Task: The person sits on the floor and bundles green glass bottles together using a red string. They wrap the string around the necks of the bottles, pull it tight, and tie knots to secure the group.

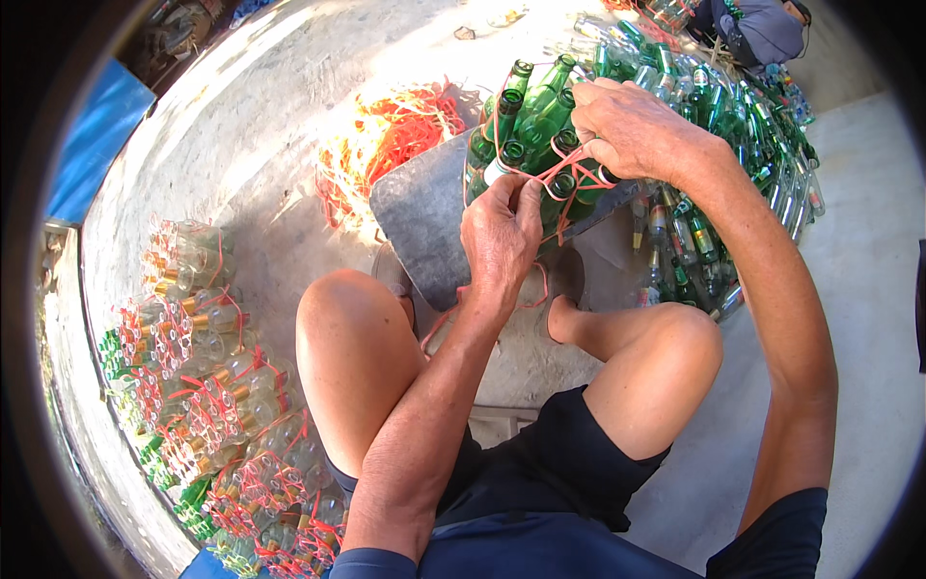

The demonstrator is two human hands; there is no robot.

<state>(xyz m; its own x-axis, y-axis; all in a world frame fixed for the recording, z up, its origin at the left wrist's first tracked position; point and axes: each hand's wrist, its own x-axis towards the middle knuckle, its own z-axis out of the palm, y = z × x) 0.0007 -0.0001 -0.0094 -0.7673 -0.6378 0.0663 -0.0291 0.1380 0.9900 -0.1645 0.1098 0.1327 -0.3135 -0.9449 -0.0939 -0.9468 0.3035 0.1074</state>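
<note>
Several green glass bottles (544,127) stand in a tight group on a grey board (423,210) before me. Pink plastic twine (558,171) runs around their necks and crosses between them. My left hand (506,213) pinches the twine at the near side of the group, thumb against fingers. At the far right side, my right hand (629,130) is closed on strands of the same twine, its fingertips beside the bottle necks. A loose length of twine hangs down between my feet.
A tangled heap of orange-pink twine (405,137) lies behind the board. Loose bottles (752,145) form a large pile at the right. Bundles of clear and green bottles tied with twine (217,398) line the left. Another person (759,32) sits at the top right, beyond the pile.
</note>
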